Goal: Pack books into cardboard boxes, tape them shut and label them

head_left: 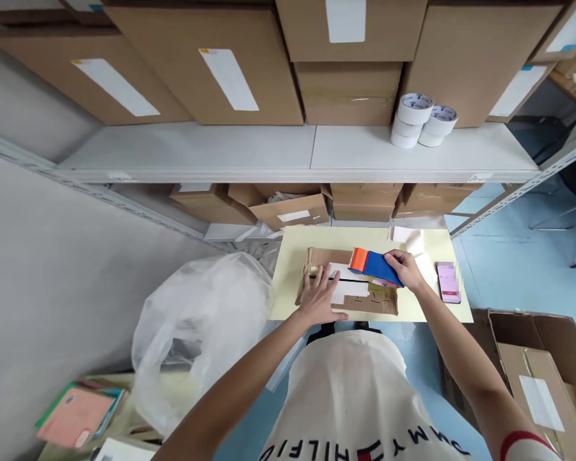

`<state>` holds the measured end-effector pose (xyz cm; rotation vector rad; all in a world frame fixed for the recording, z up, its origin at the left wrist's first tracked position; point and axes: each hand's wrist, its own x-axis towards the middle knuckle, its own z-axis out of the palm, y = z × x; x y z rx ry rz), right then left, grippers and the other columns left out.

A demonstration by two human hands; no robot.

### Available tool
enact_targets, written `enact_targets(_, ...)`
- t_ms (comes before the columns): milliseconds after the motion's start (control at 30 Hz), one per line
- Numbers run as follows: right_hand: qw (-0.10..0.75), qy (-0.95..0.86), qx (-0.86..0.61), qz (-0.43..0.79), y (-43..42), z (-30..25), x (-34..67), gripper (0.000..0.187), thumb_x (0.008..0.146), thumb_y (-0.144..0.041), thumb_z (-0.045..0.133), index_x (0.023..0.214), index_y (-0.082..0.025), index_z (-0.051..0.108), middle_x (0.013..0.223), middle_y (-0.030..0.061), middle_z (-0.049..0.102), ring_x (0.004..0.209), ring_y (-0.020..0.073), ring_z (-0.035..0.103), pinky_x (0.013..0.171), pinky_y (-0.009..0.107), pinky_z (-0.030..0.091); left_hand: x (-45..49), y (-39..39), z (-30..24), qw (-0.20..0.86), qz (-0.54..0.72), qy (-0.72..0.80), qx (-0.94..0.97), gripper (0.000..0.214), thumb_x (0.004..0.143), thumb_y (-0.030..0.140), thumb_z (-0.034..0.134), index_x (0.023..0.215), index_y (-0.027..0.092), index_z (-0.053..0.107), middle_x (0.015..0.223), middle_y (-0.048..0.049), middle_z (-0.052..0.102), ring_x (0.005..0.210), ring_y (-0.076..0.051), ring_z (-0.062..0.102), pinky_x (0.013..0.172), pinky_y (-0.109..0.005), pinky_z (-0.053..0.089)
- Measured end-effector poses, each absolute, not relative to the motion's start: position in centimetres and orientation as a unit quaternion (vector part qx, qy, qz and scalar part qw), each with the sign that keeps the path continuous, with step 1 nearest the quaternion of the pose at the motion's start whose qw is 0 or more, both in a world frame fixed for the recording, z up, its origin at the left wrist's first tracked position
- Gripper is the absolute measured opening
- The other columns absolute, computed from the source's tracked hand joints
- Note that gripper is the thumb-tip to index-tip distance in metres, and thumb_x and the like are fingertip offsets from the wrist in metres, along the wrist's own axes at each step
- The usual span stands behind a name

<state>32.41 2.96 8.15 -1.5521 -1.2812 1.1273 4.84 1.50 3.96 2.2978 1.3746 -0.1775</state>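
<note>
A flat brown cardboard box [362, 299] lies on a small pale yellow table [288, 282]. My left hand [319, 299] rests flat on the box's left half, fingers spread and open. My right hand [406, 269] grips a blue and orange tape dispenser [372, 264], which sits on the top of the box along its centre seam. A white label shows on the box between my hands.
A pink phone [448, 282] and white papers [408, 235] lie on the table's right side. A large clear plastic bag [201, 333] stands at the left. White tape rolls [422, 118] sit on the shelf [221, 153] among cardboard boxes. An open carton [537, 371] is on the floor at right.
</note>
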Motion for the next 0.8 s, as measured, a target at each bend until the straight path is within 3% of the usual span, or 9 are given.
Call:
enact_targets(100, 0.393, -0.504, -0.604, 0.476, 3.6, 7.9, 32.9, 0.053, 0.071, -0.072, 0.064, 0.07, -0.019, 0.067, 0.065, 0.0022, 0.064, 0.061, 0.0175, 0.056, 0.057, 0.03, 0.046, 5.4, 1.8, 5.1, 0.32, 0.072, 0.534, 0.779, 0.108, 0.073, 0.065, 0.068, 0.157, 0.015, 0.024, 0.165, -0.0207, 0.014, 0.153, -0.04, 0.01, 0.118, -0.064, 0.015)
enact_targets(200, 0.4, -0.506, -0.58, 0.498, 3.4, 8.2, 33.9, 0.055, 0.07, -0.074, 0.065, 0.071, -0.019, 0.067, 0.066, 0.0028, 0.064, 0.061, 0.0177, 0.055, 0.058, 0.03, 0.046, 7.3, 2.0, 6.5, 0.459, 0.211, 0.501, 0.703, 0.073, 0.094, 0.059, 0.043, 0.154, 0.019, 0.034, 0.155, -0.0152, 0.044, 0.142, -0.029, 0.043, 0.112, -0.046, 0.04)
enact_targets(300, 0.407, -0.512, -0.571, 0.496, 3.0, 8.2, 34.6, 0.054, 0.068, -0.074, 0.067, 0.07, -0.02, 0.068, 0.068, 0.0034, 0.066, 0.062, 0.0183, 0.056, 0.058, 0.031, 0.046, 8.4, 2.0, 7.2, 0.467, 0.251, 0.484, 0.696, 0.058, 0.1, 0.054, 0.029, 0.144, 0.023, 0.052, 0.137, -0.0104, 0.063, 0.13, -0.026, 0.057, 0.106, -0.042, 0.046)
enact_targets(367, 0.417, -0.502, -0.577, 0.491, 2.8, 8.0, 34.8, 0.052, 0.068, -0.072, 0.069, 0.071, -0.021, 0.068, 0.065, 0.0027, 0.065, 0.06, 0.0181, 0.055, 0.056, 0.031, 0.046, 7.6, 1.9, 6.7, 0.358, 0.21, 0.525, 0.743, 0.059, 0.096, 0.057, 0.04, 0.141, 0.022, 0.055, 0.143, -0.012, 0.058, 0.138, -0.031, 0.047, 0.115, -0.05, 0.035)
enact_targets(467, 0.435, -0.471, -0.582, 0.501, 2.5, 7.5, 34.8, 0.051, 0.066, -0.072, 0.07, 0.07, -0.021, 0.067, 0.063, 0.002, 0.064, 0.058, 0.0176, 0.055, 0.055, 0.03, 0.046, 4.6, 2.0, 4.9, 0.208, 0.091, 0.609, 0.76, 0.078, 0.083, 0.059, 0.062, 0.147, 0.018, 0.047, 0.157, -0.0167, 0.038, 0.149, -0.042, 0.024, 0.117, -0.065, 0.02)
enact_targets(633, 0.474, -0.438, -0.59, 0.485, 2.1, 6.9, 34.4, 0.051, 0.066, -0.071, 0.071, 0.07, -0.02, 0.068, 0.064, 0.0018, 0.064, 0.058, 0.0174, 0.054, 0.055, 0.031, 0.046, 0.9, 2.8, 1.9, 0.16, 0.081, 0.712, 0.679, 0.075, 0.092, 0.051, 0.05, 0.154, 0.013, 0.033, 0.164, -0.0177, 0.023, 0.149, -0.036, 0.028, 0.111, -0.049, 0.041)
enact_targets(800, 0.478, -0.417, -0.609, 0.477, 2.0, 7.2, 33.8, 0.054, 0.064, -0.074, 0.07, 0.071, -0.021, 0.067, 0.06, 0.0007, 0.06, 0.056, 0.0168, 0.051, 0.054, 0.03, 0.043, -0.2, 2.8, 1.5, 0.224, 0.059, 0.694, 0.682, 0.084, 0.089, 0.056, 0.053, 0.156, 0.014, 0.026, 0.161, -0.0205, 0.03, 0.141, -0.035, 0.043, 0.102, -0.042, 0.049)
